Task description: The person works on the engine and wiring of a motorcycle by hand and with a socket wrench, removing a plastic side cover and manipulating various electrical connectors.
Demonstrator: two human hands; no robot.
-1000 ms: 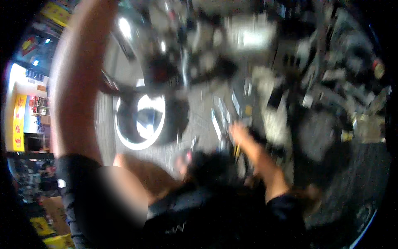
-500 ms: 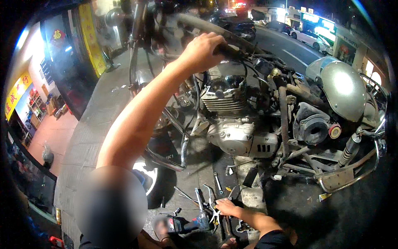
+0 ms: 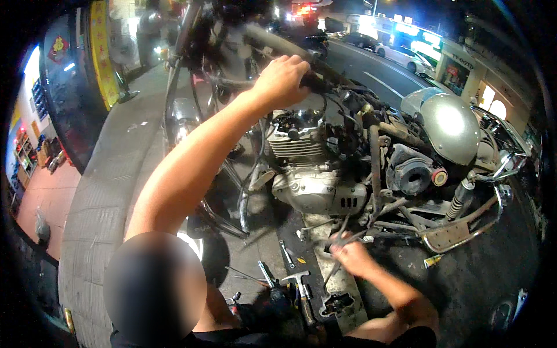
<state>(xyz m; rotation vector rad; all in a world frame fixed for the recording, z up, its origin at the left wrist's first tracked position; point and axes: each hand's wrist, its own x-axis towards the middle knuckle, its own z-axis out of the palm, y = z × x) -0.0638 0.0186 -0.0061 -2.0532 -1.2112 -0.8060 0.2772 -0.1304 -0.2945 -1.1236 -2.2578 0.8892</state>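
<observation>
A stripped motorcycle stands in front of me, its silver engine (image 3: 316, 171) in the middle of the view. My left hand (image 3: 282, 80) reaches up and is closed around the dark top frame tube (image 3: 325, 81) above the engine. My right hand (image 3: 353, 258) is low, just under the engine, shut on a slim metal tool (image 3: 338, 239) that points up at the frame's underside. The hand is blurred, so I cannot tell the tool's kind.
On a dark strip on the ground (image 3: 293, 232) lie a hammer (image 3: 297, 279), a wrench (image 3: 286, 253) and other small tools. A grey rounded tank (image 3: 451, 124) sits at the right. The kerb and pavement (image 3: 101, 191) run along the left, with a lit street behind.
My right hand has lifted from the tools on the ground toward the engine's underside with a tool. My left hand has stayed on the frame tube. The view has settled from a fast swing.
</observation>
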